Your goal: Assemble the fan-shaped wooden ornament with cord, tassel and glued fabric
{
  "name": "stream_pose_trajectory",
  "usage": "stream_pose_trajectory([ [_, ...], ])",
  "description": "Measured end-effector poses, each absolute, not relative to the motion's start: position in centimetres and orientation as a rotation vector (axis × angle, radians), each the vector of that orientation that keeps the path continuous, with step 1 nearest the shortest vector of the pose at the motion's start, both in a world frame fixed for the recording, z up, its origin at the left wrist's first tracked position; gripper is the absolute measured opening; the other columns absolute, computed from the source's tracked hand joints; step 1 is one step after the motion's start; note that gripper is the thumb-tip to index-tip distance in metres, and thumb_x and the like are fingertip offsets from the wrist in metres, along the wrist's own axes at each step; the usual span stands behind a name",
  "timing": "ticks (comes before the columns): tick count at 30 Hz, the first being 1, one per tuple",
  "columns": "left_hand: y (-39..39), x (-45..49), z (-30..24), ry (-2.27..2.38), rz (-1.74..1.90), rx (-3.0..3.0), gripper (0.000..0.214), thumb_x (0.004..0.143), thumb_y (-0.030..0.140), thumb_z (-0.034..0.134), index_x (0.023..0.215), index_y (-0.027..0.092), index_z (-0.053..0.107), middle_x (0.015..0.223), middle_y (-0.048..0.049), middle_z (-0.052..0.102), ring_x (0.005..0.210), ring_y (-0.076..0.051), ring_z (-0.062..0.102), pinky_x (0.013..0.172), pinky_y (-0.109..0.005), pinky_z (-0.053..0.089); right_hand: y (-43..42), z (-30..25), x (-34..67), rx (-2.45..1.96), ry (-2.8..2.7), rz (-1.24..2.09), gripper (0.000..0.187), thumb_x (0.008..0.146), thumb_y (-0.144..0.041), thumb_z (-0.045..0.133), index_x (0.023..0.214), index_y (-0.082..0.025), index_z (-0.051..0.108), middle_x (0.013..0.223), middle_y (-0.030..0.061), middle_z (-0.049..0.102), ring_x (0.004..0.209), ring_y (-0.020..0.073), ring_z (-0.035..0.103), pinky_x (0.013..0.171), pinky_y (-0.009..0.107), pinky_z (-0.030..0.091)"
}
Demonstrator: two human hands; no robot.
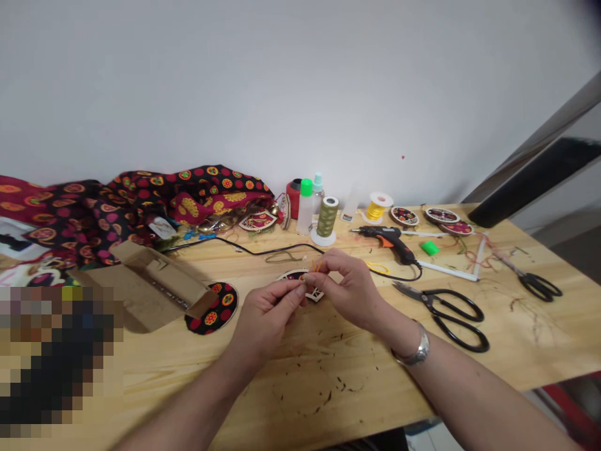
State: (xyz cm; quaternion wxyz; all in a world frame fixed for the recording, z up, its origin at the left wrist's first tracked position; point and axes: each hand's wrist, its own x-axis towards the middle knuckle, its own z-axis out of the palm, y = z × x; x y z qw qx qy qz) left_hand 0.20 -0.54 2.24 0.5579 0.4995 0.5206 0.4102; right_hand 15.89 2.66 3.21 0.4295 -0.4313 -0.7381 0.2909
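Note:
Both my hands meet above the middle of the wooden table (328, 376). My left hand (265, 313) is closed in a pinch on a small fabric-covered wooden ornament (300, 279), dark with red dots and a white edge. My right hand (345, 282), a silver bangle on its wrist, is pinched on a short yellow cord (317, 265) at the ornament's top. The fingers hide most of the ornament.
Large black scissors (448, 310) lie right of my hands, smaller scissors (533, 282) farther right. A black glue gun (392, 241), green thread spool (326, 219), yellow cord reel (377, 208), bottles (305, 210) and finished ornaments (441, 216) stand behind. An open cardboard box (150, 285), a fabric disc (213, 307) and patterned cloth (141, 200) lie left.

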Motion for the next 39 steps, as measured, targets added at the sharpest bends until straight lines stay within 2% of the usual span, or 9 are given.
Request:
stream_pose_trajectory([
  [9, -0.4, 0.1, 1.7, 1.164, 1.027, 1.014, 0.022, 0.072, 0.035, 0.066, 0.073, 0.013, 0.071, 0.059, 0.0011, 0.054, 0.048, -0.005, 0.037, 0.043, -0.017, 0.025, 2.9, 3.2, 15.8, -1.079, -1.769, 0.945, 0.027, 0.084, -0.029, 0.054, 0.061, -0.015, 0.060, 0.060, 0.0000, 0.058, 0.061, 0.0112, 0.052, 0.061, 0.024, 0.041],
  [16, -0.1, 0.2, 2.1, 1.074, 1.132, 0.762, 0.018, 0.063, 0.026, 0.074, 0.074, 0.012, 0.072, 0.058, -0.0014, 0.061, 0.043, -0.003, 0.040, 0.038, -0.013, 0.027, 4.2, 2.1, 16.1, -1.063, -1.412, 1.198, 0.023, 0.083, -0.027, 0.049, 0.099, -0.016, 0.063, 0.086, 0.0051, 0.065, 0.075, 0.0131, 0.060, 0.074, 0.030, 0.049],
  [22, 0.6, -0.3, 2.8, 0.929, 1.198, 0.595, 0.009, 0.067, 0.016, 0.070, 0.069, 0.008, 0.070, 0.061, -0.0047, 0.064, 0.050, -0.008, 0.055, 0.039, -0.013, 0.039, 3.6, 1.1, 15.5, -0.639, -1.511, 1.563, 0.060, 0.074, -0.010, 0.050, 0.131, -0.027, 0.041, 0.126, 0.0060, 0.052, 0.116, 0.0166, 0.050, 0.102, 0.039, 0.037],
  [25, 0.9, -0.5, 3.0, 0.853, 1.228, 0.481, 0.010, 0.075, 0.008, 0.060, 0.071, 0.006, 0.069, 0.062, -0.0057, 0.065, 0.051, -0.009, 0.058, 0.041, -0.013, 0.044, 3.1, 1.1, 15.3, -0.539, -1.682, 1.633, 0.079, 0.069, -0.002, 0.045, 0.140, -0.029, 0.025, 0.134, 0.0056, 0.045, 0.119, 0.0165, 0.047, 0.102, 0.039, 0.035],
  [28, 1.2, -0.7, 3.4, 0.827, 1.250, 0.330, 0.024, 0.082, 0.002, 0.046, 0.073, 0.005, 0.068, 0.064, -0.0071, 0.066, 0.053, -0.009, 0.062, 0.044, -0.012, 0.049, 2.6, 1.6, 15.2, -0.548, -1.868, 1.604, 0.083, 0.068, 0.000, 0.046, 0.142, -0.027, 0.019, 0.132, 0.0067, 0.046, 0.114, 0.0161, 0.049, 0.096, 0.033, 0.040],
  [31, 1.4, -0.9, 3.9, 0.856, 1.285, 0.155, 0.034, 0.087, 0.001, 0.036, 0.071, 0.006, 0.066, 0.063, -0.0066, 0.066, 0.053, -0.008, 0.064, 0.048, -0.012, 0.053, 2.4, 2.2, 15.2, -0.593, -1.977, 1.621, 0.077, 0.071, -0.003, 0.050, 0.140, -0.026, 0.025, 0.123, 0.0068, 0.052, 0.095, 0.0134, 0.056, 0.080, 0.026, 0.047],
  [33, 1.6, -0.9, 4.1, 0.860, 1.319, 0.099, 0.036, 0.089, 0.002, 0.034, 0.070, 0.007, 0.064, 0.064, -0.0064, 0.067, 0.054, -0.008, 0.065, 0.049, -0.013, 0.054, 2.4, 2.5, 15.3, -0.677, -2.050, 1.629, 0.064, 0.075, -0.008, 0.053, 0.135, -0.022, 0.037, 0.101, 0.0041, 0.061, 0.077, 0.0110, 0.056, 0.068, 0.023, 0.046],
  [36, 1.8, -0.9, 4.3, 0.851, 1.363, 0.100, 0.035, 0.090, 0.002, 0.033, 0.072, 0.007, 0.064, 0.065, -0.0066, 0.067, 0.056, -0.009, 0.066, 0.051, -0.013, 0.055, 2.7, 3.2, 15.9, -0.865, -2.153, 1.522, 0.033, 0.078, -0.018, 0.056, 0.110, -0.014, 0.062, 0.074, 0.0001, 0.062, 0.063, 0.0092, 0.051, 0.059, 0.020, 0.041],
  [39, 2.0, -0.9, 4.2, 0.863, 1.383, 0.103, 0.035, 0.090, 0.002, 0.033, 0.072, 0.008, 0.063, 0.065, -0.0062, 0.067, 0.056, -0.008, 0.065, 0.052, -0.013, 0.055, 3.0, 4.0, 16.8, -0.971, -2.186, 1.389, 0.017, 0.079, -0.022, 0.057, 0.083, -0.012, 0.070, 0.069, 0.0003, 0.062, 0.061, 0.0084, 0.049, 0.057, 0.019, 0.039],
])
